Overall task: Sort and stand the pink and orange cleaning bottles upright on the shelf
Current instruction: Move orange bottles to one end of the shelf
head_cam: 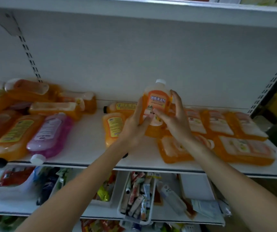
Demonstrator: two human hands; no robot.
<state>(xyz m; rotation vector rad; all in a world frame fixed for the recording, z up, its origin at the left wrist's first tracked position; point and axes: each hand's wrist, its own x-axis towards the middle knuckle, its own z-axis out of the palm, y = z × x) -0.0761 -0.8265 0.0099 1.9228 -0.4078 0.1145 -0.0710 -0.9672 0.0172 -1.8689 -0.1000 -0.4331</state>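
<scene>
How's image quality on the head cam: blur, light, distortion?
Head view: dim, flat light, no harsh glare. Head view: label on the held orange bottle between the left hand and right hand is readable; the pink bottle lying at left is smeared. Head view: wide lens bows the shelf edge.

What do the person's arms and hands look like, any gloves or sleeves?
The left hand and right hand are bare, with no gloves or rings visible. No sleeve shows on either arm up to the picture's lower edge.
</scene>
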